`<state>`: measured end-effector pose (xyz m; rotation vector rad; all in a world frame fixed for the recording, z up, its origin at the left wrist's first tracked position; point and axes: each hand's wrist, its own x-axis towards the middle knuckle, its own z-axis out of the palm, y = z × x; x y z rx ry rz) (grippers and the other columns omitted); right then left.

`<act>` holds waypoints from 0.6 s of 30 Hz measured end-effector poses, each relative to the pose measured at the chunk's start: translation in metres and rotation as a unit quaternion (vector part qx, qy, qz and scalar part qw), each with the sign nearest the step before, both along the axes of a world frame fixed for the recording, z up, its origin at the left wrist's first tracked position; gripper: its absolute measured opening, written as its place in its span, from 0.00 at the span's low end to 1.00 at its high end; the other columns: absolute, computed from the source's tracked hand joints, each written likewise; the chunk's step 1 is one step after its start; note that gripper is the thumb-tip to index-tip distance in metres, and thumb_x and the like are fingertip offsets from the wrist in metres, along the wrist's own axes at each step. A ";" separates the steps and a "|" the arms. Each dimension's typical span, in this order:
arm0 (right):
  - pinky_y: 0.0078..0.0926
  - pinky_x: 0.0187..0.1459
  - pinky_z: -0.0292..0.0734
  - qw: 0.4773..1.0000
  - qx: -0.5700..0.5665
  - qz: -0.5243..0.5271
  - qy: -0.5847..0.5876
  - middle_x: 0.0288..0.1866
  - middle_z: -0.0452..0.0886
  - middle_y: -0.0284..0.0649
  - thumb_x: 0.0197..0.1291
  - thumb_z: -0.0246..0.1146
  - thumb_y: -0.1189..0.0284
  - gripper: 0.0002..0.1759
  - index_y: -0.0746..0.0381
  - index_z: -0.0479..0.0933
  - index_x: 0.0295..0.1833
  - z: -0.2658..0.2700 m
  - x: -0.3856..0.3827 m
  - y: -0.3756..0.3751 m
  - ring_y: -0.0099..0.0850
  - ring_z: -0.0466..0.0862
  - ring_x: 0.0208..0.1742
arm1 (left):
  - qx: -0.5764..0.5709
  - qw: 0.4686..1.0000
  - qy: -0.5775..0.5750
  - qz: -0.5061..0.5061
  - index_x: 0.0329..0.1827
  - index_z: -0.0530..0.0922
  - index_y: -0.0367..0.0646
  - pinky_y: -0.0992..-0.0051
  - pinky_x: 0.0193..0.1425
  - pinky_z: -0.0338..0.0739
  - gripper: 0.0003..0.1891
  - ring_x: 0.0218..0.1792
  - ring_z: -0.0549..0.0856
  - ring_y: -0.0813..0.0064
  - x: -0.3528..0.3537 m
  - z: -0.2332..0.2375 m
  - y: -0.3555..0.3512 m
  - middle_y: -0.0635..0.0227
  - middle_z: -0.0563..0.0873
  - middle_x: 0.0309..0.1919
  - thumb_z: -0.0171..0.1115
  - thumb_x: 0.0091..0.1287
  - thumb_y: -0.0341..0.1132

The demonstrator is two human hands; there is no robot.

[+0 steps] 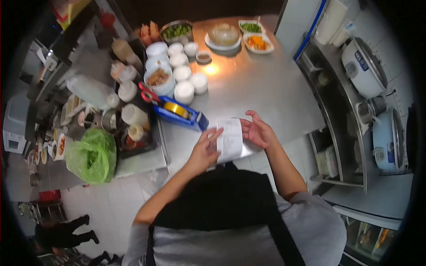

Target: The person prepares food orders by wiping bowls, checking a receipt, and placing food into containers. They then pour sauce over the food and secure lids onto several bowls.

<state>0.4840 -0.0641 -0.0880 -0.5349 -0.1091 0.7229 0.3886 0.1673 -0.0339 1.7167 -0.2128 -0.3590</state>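
A white paper slip with faint print is between my hands, close to the near edge of the steel counter. My left hand holds the slip at its left side, with fingers over the edge. At the slip's right edge is my right hand, palm turned inward and fingers spread, the fingertips right by the paper. A blue tape dispenser with a yellow roll stands just beyond my left hand, and red-handled scissors rest at its far end.
Stacked white cups and bowls line the steel counter. Farther back are a covered bowl and dishes of orange and green food. A green bag and bottles stand left. Rice cookers are on the right. Another person is lower left.
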 end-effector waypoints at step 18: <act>0.20 0.37 0.75 0.717 -0.568 -0.183 -0.360 0.48 0.77 0.42 0.47 0.63 0.81 0.22 0.59 0.78 0.51 -0.069 -0.031 0.011 0.25 0.77 0.31 | 0.217 0.950 -0.192 0.116 0.43 0.77 0.41 0.79 0.36 0.75 0.17 0.37 0.76 0.71 0.035 -0.122 -0.031 0.59 0.67 0.52 0.62 0.48 0.19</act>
